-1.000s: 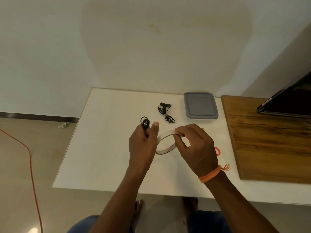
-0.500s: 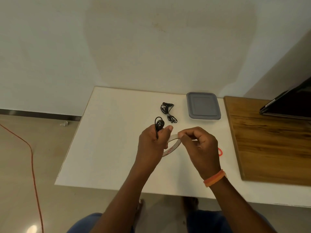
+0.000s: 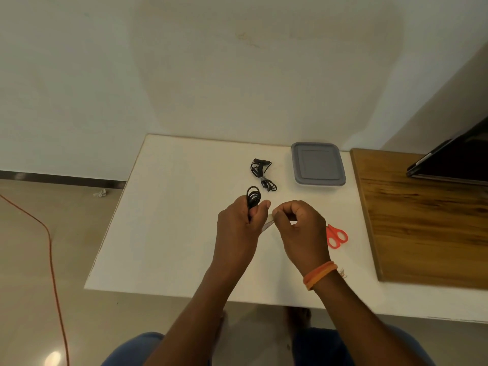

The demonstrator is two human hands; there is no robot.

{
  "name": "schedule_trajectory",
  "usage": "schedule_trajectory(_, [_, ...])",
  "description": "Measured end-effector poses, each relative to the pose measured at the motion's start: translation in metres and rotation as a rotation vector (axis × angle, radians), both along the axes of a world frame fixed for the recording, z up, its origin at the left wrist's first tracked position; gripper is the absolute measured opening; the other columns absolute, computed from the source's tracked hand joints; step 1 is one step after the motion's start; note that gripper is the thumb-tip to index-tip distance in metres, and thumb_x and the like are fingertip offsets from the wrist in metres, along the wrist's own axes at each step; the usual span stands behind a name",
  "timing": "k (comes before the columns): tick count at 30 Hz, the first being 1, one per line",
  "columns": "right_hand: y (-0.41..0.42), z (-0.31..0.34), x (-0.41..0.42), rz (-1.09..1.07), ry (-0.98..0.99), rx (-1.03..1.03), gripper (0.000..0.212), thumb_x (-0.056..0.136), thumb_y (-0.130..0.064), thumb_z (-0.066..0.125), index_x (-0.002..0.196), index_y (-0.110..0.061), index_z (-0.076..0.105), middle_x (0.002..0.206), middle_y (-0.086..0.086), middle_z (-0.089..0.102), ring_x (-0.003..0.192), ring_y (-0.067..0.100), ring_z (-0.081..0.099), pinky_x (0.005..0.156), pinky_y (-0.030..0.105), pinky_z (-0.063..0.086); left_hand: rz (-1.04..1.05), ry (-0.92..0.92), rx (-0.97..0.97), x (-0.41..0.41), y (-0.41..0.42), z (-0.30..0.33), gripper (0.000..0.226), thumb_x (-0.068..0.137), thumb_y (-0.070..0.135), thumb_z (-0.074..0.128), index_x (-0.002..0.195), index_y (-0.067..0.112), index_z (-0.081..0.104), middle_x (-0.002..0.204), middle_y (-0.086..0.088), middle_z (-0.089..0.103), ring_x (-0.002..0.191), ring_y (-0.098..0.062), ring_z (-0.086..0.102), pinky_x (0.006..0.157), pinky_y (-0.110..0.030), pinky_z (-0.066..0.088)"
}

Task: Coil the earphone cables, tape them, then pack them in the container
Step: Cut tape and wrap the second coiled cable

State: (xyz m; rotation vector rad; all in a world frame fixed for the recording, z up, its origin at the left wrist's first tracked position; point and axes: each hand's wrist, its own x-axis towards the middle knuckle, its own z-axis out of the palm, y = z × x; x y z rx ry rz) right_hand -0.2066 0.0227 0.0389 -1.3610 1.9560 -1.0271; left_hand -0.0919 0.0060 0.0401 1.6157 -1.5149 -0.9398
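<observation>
My left hand (image 3: 239, 225) is closed around a coiled black earphone cable (image 3: 253, 196), whose loops stick up above the fingers. My right hand (image 3: 301, 228) pinches a roll of tape (image 3: 268, 224); only a thin sliver of the roll shows between the two hands, which almost touch. A second black earphone cable (image 3: 262, 174), bundled, lies on the white table (image 3: 171, 220) beyond the hands. The grey lidded container (image 3: 318, 167) sits to the right of that bundle, with its lid on.
Red-handled scissors (image 3: 336, 236) lie on the table just right of my right hand. A wooden board (image 3: 427, 220) covers the right side, with a dark laptop (image 3: 454, 157) on its far end. An orange cord (image 3: 50, 249) runs across the floor at the left.
Both hands have drawn closer together. The tape roll, clearly seen as a ring a second ago, is now mostly hidden between them. The scissors have come into sight beside the right hand.
</observation>
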Motion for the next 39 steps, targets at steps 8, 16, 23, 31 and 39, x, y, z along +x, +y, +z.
schedule_trajectory(8, [0.006, 0.001, 0.014, 0.049, 0.061, -0.008, 0.01, 0.098, -0.017, 0.048, 0.089, -0.016, 0.053, 0.089, 0.001, 0.054, 0.074, 0.003, 0.049, 0.063, -0.001, 0.036, 0.032, -0.14, 0.044, -0.002, 0.001, -0.005, 0.035, 0.097, 0.026, 0.053, 0.065, 0.019, 0.04, 0.055, 0.006, 0.042, 0.051, -0.011, 0.034, 0.053, -0.028, 0.033])
schedule_trajectory(16, [0.005, 0.024, 0.006, 0.074, -0.15, 0.146, 0.017, 0.1, -0.021, 0.045, 0.091, -0.014, 0.058, 0.086, 0.003, 0.061, 0.081, 0.014, 0.059, 0.075, 0.02, 0.051, 0.04, -0.05, 0.092, 0.0, 0.0, -0.002, 0.038, 0.097, 0.03, 0.052, 0.065, 0.015, 0.04, 0.056, -0.002, 0.046, 0.052, -0.02, 0.044, 0.052, -0.034, 0.036])
schedule_trajectory(23, [-0.005, 0.031, -0.032, -0.113, -0.401, 0.262, 0.019, 0.099, -0.016, 0.045, 0.099, -0.007, 0.062, 0.09, 0.01, 0.066, 0.09, 0.025, 0.065, 0.07, 0.026, 0.053, -0.268, 0.287, 0.342, 0.005, 0.002, 0.016, 0.037, 0.095, 0.04, 0.059, 0.065, 0.019, 0.053, 0.063, 0.007, 0.068, 0.056, -0.004, 0.057, 0.058, -0.017, 0.045])
schedule_trajectory(31, [-0.009, 0.035, -0.038, -0.179, -0.452, 0.243, 0.019, 0.099, -0.013, 0.045, 0.088, -0.011, 0.061, 0.093, 0.015, 0.069, 0.082, 0.03, 0.07, 0.067, 0.038, 0.061, -0.354, 0.305, 0.323, -0.004, 0.006, 0.008, 0.051, 0.071, 0.033, 0.086, 0.076, 0.015, 0.039, 0.083, 0.002, 0.077, 0.07, -0.017, 0.063, 0.074, -0.043, 0.056])
schedule_trajectory(39, [-0.01, 0.028, -0.02, -0.261, -0.376, 0.205, 0.014, 0.099, -0.017, 0.047, 0.097, -0.011, 0.059, 0.103, 0.01, 0.067, 0.095, 0.026, 0.067, 0.074, 0.045, 0.06, -0.182, 0.086, 0.204, -0.013, 0.011, 0.004, 0.045, 0.069, 0.043, 0.085, 0.066, 0.028, 0.042, 0.079, 0.005, 0.074, 0.059, -0.006, 0.056, 0.061, -0.02, 0.042])
